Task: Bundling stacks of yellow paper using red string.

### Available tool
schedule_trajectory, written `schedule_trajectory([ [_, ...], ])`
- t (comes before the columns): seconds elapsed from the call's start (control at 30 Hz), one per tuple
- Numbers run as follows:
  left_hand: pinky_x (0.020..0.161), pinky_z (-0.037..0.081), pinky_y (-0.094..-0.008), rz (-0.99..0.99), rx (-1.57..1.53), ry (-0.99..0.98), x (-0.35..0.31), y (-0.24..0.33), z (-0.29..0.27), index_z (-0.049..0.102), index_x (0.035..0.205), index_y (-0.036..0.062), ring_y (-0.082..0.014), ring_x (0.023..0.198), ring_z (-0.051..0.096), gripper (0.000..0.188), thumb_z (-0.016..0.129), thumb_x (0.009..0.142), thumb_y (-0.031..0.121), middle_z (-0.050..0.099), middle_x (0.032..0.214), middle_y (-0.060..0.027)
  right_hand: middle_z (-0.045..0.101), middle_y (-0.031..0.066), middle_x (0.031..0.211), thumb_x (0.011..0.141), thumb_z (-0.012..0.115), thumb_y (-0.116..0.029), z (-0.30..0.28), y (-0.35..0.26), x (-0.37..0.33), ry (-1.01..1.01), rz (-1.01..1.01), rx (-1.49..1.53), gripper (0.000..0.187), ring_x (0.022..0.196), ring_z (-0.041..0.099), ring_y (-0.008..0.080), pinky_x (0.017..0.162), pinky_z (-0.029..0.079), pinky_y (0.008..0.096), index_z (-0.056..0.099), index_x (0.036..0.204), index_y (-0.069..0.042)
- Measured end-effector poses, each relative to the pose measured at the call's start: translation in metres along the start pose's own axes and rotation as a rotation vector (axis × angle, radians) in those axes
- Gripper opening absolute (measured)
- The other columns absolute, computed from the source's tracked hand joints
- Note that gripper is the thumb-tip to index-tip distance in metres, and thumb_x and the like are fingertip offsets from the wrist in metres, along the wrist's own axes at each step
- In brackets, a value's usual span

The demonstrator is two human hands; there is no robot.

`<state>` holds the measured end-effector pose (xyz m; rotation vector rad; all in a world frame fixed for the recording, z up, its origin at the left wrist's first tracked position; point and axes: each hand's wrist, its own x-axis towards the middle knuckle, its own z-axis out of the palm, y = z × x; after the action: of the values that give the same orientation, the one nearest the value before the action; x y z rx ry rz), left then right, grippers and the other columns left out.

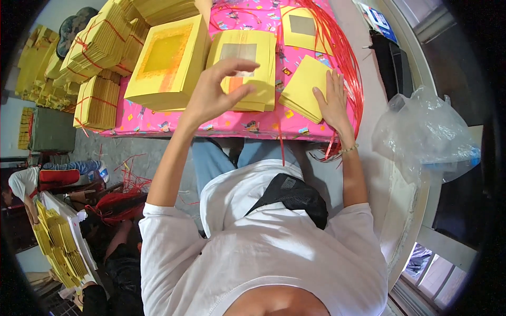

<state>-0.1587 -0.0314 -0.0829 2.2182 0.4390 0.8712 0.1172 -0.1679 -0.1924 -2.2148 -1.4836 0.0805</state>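
My left hand (213, 95) hovers at the near left of a yellow paper stack (266, 68) with a silver square on top. Its fingers curve, the thumb is apart from them, and nothing shows between them. My right hand (333, 102) rests with its fingers stretched out over the right side of a smaller stack of yellow paper (304, 87). Left of my left hand stands a tall yellow paper stack (184, 63) with a gold square and orange smears. Farther back lies a yellow sheet (292, 39) with a silver square.
The table has a pink patterned cover (237, 124). Red plastic strings (350, 68) hang along its right edge. Tied yellow bundles (97, 102) stand at the left. A clear plastic bag (421, 134) is at the right. At lower left, people work beside another table (79, 237) with yellow paper.
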Motion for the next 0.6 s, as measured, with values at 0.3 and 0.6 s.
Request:
schedule_trajectory([
  [0.3,0.094,0.041,-0.0418,-0.033,0.398,-0.201,-0.042,-0.031,-0.008,0.055,0.117,0.0079,-0.0341,0.108,0.049,0.055,0.076,0.067,0.014,0.055,0.115,-0.0116,0.028,0.0151,0.148,0.09,0.054,-0.043,-0.035,-0.05,0.004,0.157,-0.329,0.041,0.063,0.14,0.016,0.0369,0.109,0.013,0.0578,0.038,0.139,-0.007],
  [0.6,0.089,0.043,-0.0402,0.016,0.433,-0.231,-0.035,-0.035,0.005,0.061,0.105,0.0092,-0.0286,0.104,0.052,0.033,0.069,0.073,0.013,0.06,0.107,-0.0077,0.044,0.0158,0.136,0.089,0.056,-0.035,-0.017,-0.083,0.0,-0.041,-0.497,0.014,0.051,0.133,0.031,0.0377,0.106,0.023,0.0559,0.046,0.131,-0.008],
])
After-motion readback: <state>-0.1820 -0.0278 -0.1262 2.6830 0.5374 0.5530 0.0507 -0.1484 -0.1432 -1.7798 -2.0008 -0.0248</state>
